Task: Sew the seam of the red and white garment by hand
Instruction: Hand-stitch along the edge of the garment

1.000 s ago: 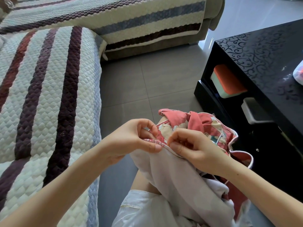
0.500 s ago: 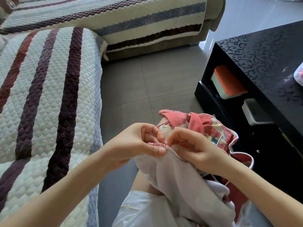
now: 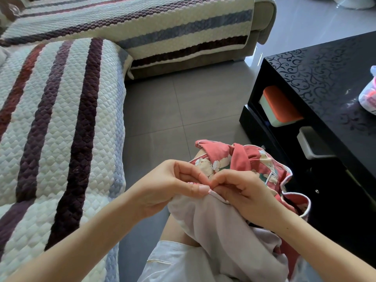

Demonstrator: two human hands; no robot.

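The red and white garment [image 3: 219, 226] lies bunched over my lap, its pale inner side facing me and its red floral side turned away. My left hand [image 3: 173, 190] pinches the seam edge between thumb and curled fingers. My right hand [image 3: 240, 190] pinches the same edge right beside it, fingertips almost touching the left hand's. Neither a needle nor a thread can be made out between the fingers.
A striped quilted sofa cover [image 3: 57, 129] fills the left, with another sofa section [image 3: 162, 31] behind. A glossy black coffee table [image 3: 325, 82] stands at the right, an orange-lidded box [image 3: 278, 106] on its shelf. Grey floor tiles [image 3: 179, 102] lie between.
Both hands have closed in on each other along the seam edge, so the strip of seam showing between them has nearly vanished.
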